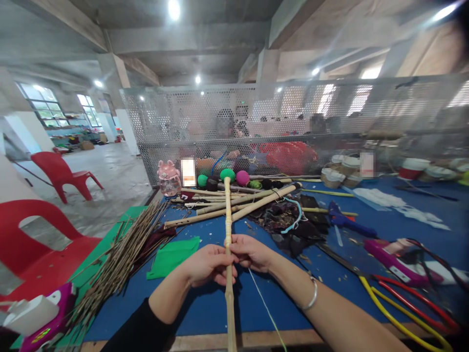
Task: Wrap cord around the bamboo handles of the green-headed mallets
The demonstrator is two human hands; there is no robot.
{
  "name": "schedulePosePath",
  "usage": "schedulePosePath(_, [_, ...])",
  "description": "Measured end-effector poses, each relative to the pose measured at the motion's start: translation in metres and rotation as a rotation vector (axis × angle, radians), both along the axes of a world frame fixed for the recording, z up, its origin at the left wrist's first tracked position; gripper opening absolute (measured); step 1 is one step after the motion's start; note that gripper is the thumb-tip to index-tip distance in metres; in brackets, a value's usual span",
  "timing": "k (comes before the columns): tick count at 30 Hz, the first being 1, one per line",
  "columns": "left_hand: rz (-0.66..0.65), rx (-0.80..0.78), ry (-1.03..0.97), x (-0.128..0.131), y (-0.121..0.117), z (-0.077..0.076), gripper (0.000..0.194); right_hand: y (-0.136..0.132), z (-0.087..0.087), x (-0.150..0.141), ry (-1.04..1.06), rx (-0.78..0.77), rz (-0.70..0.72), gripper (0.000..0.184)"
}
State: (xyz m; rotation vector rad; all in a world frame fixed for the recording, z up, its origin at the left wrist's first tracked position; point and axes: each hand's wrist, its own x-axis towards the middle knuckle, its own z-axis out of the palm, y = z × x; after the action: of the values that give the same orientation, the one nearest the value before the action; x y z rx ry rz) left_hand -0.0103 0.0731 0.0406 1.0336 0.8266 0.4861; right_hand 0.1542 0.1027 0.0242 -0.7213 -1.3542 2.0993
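Observation:
A long bamboo stick (229, 303) runs away from me over the middle of the table. Its far part is wound with yellow and whitish thread (228, 225). My left hand (208, 265) is closed on the stick just below the winding. My right hand (252, 253) is closed on it slightly farther up, fingertips pressed at the lower end of the winding. From under the right hand a thin pale thread (266, 303) hangs down toward the table's front edge. Whether the right fingertips also pinch the thread is hidden.
Bundled thin twigs (120, 249) and green cloth (172, 256) lie left. Bamboo poles (256, 208), yarn balls (242, 178) and a pink bottle (169, 181) are at the back by a perforated screen (205, 117). Right are a blue glue gun (348, 222) and long-handled cutters (366, 283).

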Motion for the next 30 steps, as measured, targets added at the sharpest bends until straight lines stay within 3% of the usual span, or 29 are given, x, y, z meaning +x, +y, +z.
schedulePosePath(2, [-0.013, 0.007, 0.079, 0.0, 0.001, -0.001, 0.032, 0.001, -0.002, 0.0, -0.038, 0.029, 0.001, 0.024])
schedulePosePath(6, [0.061, 0.24, 0.344, 0.0, 0.002, -0.005, 0.035, 0.003, -0.008, -0.003, -0.109, 0.071, -0.052, 0.023])
schedulePosePath(9, [0.085, 0.322, 0.313, 0.0, 0.003, -0.005, 0.037, 0.004, -0.006, -0.002, -0.097, 0.033, -0.064, 0.024])
schedulePosePath(12, [0.05, 0.239, 0.158, 0.002, 0.002, -0.002, 0.036, 0.004, -0.001, 0.0, -0.038, -0.064, -0.013, 0.026])
schedulePosePath(15, [0.034, 0.13, 0.091, 0.004, 0.001, 0.0, 0.034, 0.003, 0.0, -0.001, -0.01, -0.061, -0.024, 0.025])
schedulePosePath(20, [0.014, 0.218, 0.34, 0.005, 0.0, -0.007, 0.041, 0.004, -0.008, -0.007, -0.072, -0.007, -0.127, 0.029])
schedulePosePath(22, [0.016, 0.263, 0.339, 0.004, 0.0, -0.009, 0.042, 0.006, -0.009, -0.006, -0.071, -0.015, -0.113, 0.029])
schedulePosePath(24, [0.016, 0.246, 0.24, 0.003, 0.0, -0.009, 0.039, 0.007, -0.007, -0.003, -0.037, -0.037, -0.076, 0.029])
schedulePosePath(30, [0.018, -0.011, -0.051, 0.004, -0.001, 0.001, 0.028, 0.011, -0.002, 0.005, 0.051, -0.036, 0.003, 0.027])
